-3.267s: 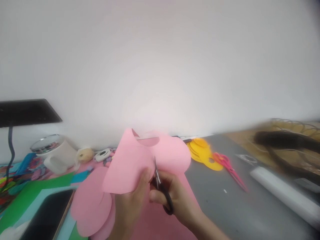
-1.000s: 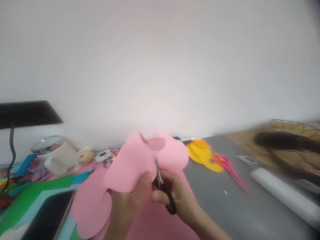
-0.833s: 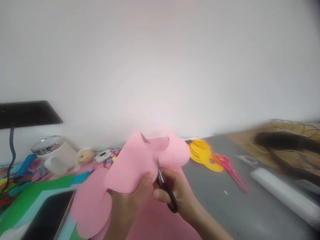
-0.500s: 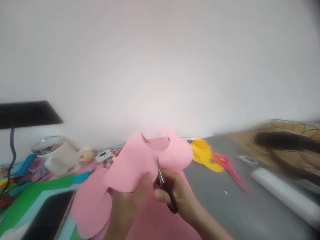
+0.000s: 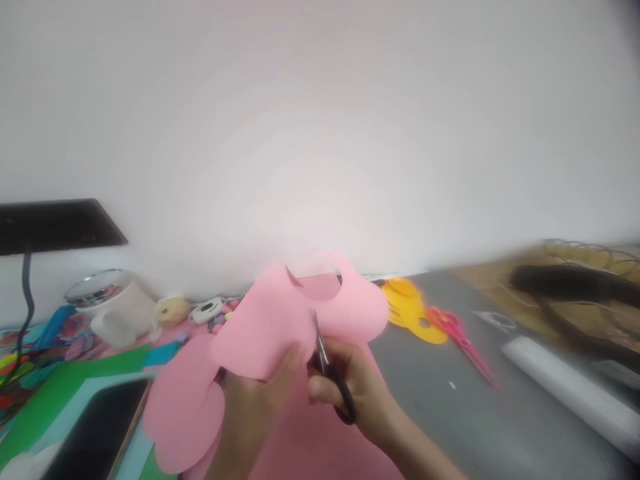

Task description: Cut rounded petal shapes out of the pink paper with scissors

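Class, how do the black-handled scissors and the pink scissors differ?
The right hand holds the black-handled scissors; the pink scissors lie on the grey tabletop. The black-handled scissors' blades look metallic; the pink scissors' blades look pink. Both have looped handles.

- Gray tabletop is leaving low passage beside the right hand, a small white scrap lying there.
- Pink scissors and yellow cutouts are obstructing farther back; a white bar is bounding the right.
- The raised pink sheet is barring the middle.
- Phone and mug are crowding the left.
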Demonstrator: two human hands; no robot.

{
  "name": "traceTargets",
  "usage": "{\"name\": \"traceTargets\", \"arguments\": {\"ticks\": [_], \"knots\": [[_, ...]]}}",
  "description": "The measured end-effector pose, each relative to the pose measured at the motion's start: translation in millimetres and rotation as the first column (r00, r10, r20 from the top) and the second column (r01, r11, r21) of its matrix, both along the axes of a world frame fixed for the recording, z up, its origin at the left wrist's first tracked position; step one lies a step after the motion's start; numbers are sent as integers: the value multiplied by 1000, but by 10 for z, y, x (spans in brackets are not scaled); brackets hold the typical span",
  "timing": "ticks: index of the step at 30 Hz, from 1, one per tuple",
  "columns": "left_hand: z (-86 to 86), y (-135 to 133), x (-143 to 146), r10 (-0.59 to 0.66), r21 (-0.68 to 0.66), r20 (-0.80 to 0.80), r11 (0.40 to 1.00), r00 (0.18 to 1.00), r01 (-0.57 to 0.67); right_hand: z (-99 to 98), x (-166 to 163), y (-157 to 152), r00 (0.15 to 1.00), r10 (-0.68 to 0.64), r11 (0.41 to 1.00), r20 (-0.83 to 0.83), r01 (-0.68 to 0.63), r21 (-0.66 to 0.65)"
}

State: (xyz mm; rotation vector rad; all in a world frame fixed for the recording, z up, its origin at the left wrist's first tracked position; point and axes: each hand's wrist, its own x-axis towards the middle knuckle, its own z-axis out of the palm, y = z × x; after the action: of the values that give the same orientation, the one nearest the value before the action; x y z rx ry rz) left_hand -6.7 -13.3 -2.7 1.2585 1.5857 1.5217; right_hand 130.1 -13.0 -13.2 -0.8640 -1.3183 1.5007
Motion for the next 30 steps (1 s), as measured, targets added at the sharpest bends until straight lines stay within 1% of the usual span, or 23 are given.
{"name": "traceTargets", "arguments": {"ticks": [3,7,10,13,16,18,20,22,24,25,26,27,28,30], "knots": [[23,-1,-4,-33,-2,10,999,999,33,-10,1,-1,1000,-4,1000,2,4,0],[52,-7,-4,-14,-25,3,1000,1000,14,-28,8,-7,1000,-1,1000,-13,1,-15],[81,-12,8,-24,-24,10,999,1000,24,-37,8,-11,1000,3,1000,-15,-4,-21],[125,-21,30,-24,-20,43,999,999,25,-47,6,-11,1000,4,1000,-12,-4,-15],[170,-37,52,6,-52,66,999,998,-3,-50,2,-12,1000,-9,999,-11,9,-32],[179,-48,59,15,-82,53,997,998,-11,-41,-2,-15,1000,-17,999,-17,16,-49],[156,-50,55,19,-96,-2,995,1000,-19,-24,-9,-17,999,-21,998,-25,19,-59],[98,-36,41,64,-57,-125,996,990,-72,-6,-18,-20,999,-25,998,-32,23,-60],[23,-9,24,161,63,-287,987,944,-150,6,-29,-20,999,-38,998,-32,36,-60],[-13,6,17,196,133,-333,978,922,-160,8,-33,-20,998,-46,997,-34,44,-63],[-43,18,14,218,199,-370,968,903,-152,9,-37,-19,998,-51,996,-36,49,-68],[-64,27,14,273,261,-401,949,875,-176,8,-41,-19,998,-56,996,-36,53,-73],[-76,29,18,313,297,-426,935,849,-196,7,-43,-18,998,-59,996,-35,56,-75],[-67,18,36,314,319,-431,930,846,-183,6,-45,-17,997,-67,995,-27,65,-74]]}}
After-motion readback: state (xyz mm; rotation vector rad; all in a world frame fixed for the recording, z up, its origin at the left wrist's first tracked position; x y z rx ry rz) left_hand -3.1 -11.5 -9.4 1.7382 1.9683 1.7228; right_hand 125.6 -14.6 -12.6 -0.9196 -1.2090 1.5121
